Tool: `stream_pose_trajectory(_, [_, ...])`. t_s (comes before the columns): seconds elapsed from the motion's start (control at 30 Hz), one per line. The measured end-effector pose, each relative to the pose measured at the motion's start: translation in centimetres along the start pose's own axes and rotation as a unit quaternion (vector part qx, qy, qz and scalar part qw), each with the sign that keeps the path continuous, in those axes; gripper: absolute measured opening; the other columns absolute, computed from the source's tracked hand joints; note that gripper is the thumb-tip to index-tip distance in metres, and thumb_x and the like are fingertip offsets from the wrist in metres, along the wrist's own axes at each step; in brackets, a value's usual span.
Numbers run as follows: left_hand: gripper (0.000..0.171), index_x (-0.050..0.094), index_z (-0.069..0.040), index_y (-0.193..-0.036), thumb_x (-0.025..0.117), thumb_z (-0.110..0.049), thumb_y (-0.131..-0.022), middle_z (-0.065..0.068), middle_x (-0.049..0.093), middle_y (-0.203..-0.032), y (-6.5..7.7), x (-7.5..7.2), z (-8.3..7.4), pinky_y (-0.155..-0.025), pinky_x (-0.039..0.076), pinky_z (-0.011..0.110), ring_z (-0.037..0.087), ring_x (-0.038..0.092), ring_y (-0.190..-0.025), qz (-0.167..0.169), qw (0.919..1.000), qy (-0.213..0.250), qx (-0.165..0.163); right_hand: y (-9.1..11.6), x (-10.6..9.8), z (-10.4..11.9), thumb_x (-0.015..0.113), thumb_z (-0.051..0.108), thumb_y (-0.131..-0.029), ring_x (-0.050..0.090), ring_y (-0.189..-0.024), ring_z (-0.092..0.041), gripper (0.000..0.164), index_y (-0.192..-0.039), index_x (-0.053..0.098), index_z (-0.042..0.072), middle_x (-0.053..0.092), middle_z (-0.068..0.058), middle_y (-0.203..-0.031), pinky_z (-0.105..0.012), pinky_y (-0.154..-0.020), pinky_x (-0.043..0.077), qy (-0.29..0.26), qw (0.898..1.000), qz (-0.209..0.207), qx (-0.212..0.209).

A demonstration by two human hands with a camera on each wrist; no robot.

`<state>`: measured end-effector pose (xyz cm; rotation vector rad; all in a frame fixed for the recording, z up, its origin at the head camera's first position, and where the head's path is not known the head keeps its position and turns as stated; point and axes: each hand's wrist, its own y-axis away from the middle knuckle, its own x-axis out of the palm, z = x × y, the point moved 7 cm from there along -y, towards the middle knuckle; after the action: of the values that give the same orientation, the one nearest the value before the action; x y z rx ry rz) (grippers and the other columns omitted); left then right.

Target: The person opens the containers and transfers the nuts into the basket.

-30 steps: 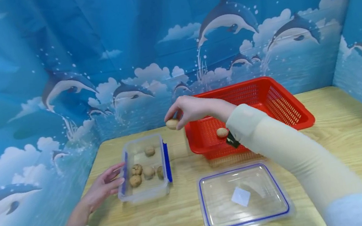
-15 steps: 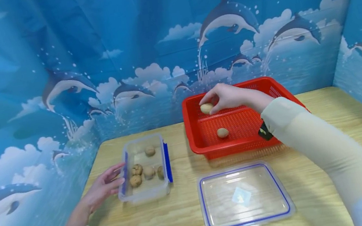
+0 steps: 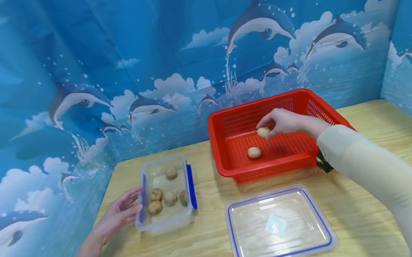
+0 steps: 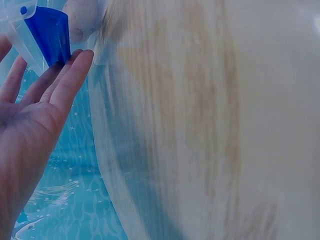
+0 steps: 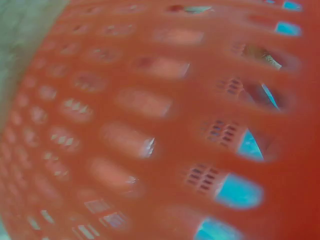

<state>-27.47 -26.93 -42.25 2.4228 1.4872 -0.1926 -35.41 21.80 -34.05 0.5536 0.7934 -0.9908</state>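
In the head view, my right hand point(image 3: 285, 121) pinches a pale tan walnut point(image 3: 263, 132) between thumb and fingers, inside the red plastic basket point(image 3: 224, 172). Another walnut point(image 3: 254, 152) lies on the basket's floor, just left of that hand. On the left, my left hand point(image 3: 118, 213) touches the side of a clear plastic container point(image 3: 168, 222) holding several walnuts point(image 3: 155, 207). Its fingers are nearly straight in the left wrist view, the fingertips point(image 4: 86, 56) against the blue latch point(image 4: 54, 36). The basket's slotted wall point(image 5: 165, 120) fills the right wrist view, where the right hand is hidden.
A clear lid point(image 3: 282, 242) with a blue seal lies flat in front of the basket on the wooden table point(image 3: 216, 243). The container's other blue latch point(image 3: 191, 187) hangs down on its right side. A dolphin-printed backdrop point(image 3: 175, 39) stands behind and at the sides.
My right hand has carried the walnut rightward from the basket's left edge, then lower into the basket. The left hand stays at the container.
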Motion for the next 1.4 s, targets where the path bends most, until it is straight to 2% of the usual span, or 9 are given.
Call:
stream_pose_trajectory(0.27, [0.063, 0.021, -0.001, -0.153, 0.053, -0.016, -0.101, 0.026, 0.011, -0.157, 0.1, 0.0, -0.3, -0.101, 0.038, 0.057, 0.047, 0.021, -0.138, 0.001, 0.9999, -0.007, 0.008, 0.6, 0.8, -2.9, 0.072, 0.005, -0.088, 0.057, -0.106, -0.033, 0.039, -0.125, 0.062, -0.004, 0.060, -0.022, -0.123, -0.044, -0.086, 0.053, 0.007, 0.999, 0.017, 0.045])
stream_pose_trajectory(0.57, [0.064, 0.019, 0.001, -0.153, 0.054, -0.014, -0.101, 0.027, 0.010, -0.157, 0.1, 0.0, -0.6, -0.101, 0.039, 0.053, 0.047, 0.021, -0.137, 0.001, 0.9999, 0.003, 0.013, 0.5, 1.9, -4.2, 0.071, 0.001, -0.086, 0.053, -0.106, -0.035, 0.034, -0.119, 0.066, -0.003, 0.062, -0.021, -0.118, -0.046, -0.088, 0.050, 0.014, 0.997, 0.045, 0.068])
stream_pose_trajectory(0.77, [0.064, 0.019, 0.002, -0.152, 0.053, -0.015, -0.101, 0.028, 0.009, -0.157, 0.2, -0.1, -0.8, -0.101, 0.037, 0.058, 0.049, 0.020, -0.137, 0.006, 0.9998, 0.002, 0.017, 0.2, 2.8, -4.2, 0.071, -0.001, -0.083, 0.054, -0.105, -0.037, 0.029, -0.112, 0.068, -0.004, 0.065, -0.021, -0.112, -0.049, -0.090, 0.048, 0.040, 0.996, 0.061, 0.046])
stream_pose_trajectory(0.9, [0.064, 0.020, 0.000, -0.153, 0.053, -0.017, -0.101, 0.027, 0.009, -0.157, 0.1, -0.2, -0.5, -0.101, 0.038, 0.056, 0.047, 0.022, -0.137, 0.009, 0.9998, -0.002, 0.015, 0.2, 3.2, -4.0, 0.071, -0.001, -0.081, 0.055, -0.104, -0.037, 0.030, -0.110, 0.068, -0.006, 0.066, -0.019, -0.108, -0.050, -0.091, 0.047, 0.055, 0.995, 0.068, 0.039])
stream_pose_trajectory(1.1, [0.063, 0.021, -0.004, -0.154, 0.053, -0.019, -0.102, 0.026, 0.010, -0.158, 0.0, -0.2, -0.3, -0.101, 0.040, 0.053, 0.045, 0.024, -0.137, 0.016, 0.9998, -0.010, 0.011, 0.3, 3.3, -3.9, 0.072, 0.000, -0.083, 0.054, -0.107, -0.039, 0.032, -0.114, 0.067, -0.006, 0.065, -0.021, -0.112, -0.050, -0.092, 0.047, 0.052, 0.995, 0.072, 0.047])
stream_pose_trajectory(1.4, [0.065, 0.016, 0.000, -0.154, 0.052, -0.014, -0.102, 0.027, 0.006, -0.158, 0.2, -0.1, -0.2, -0.102, 0.037, 0.057, 0.048, 0.020, -0.138, 0.014, 0.9998, 0.012, 0.007, 0.1, 2.4, -3.1, 0.071, 0.006, -0.087, 0.056, -0.104, -0.034, 0.043, -0.127, 0.060, -0.006, 0.057, -0.025, -0.126, -0.046, -0.088, 0.051, 0.008, 0.995, 0.058, 0.082])
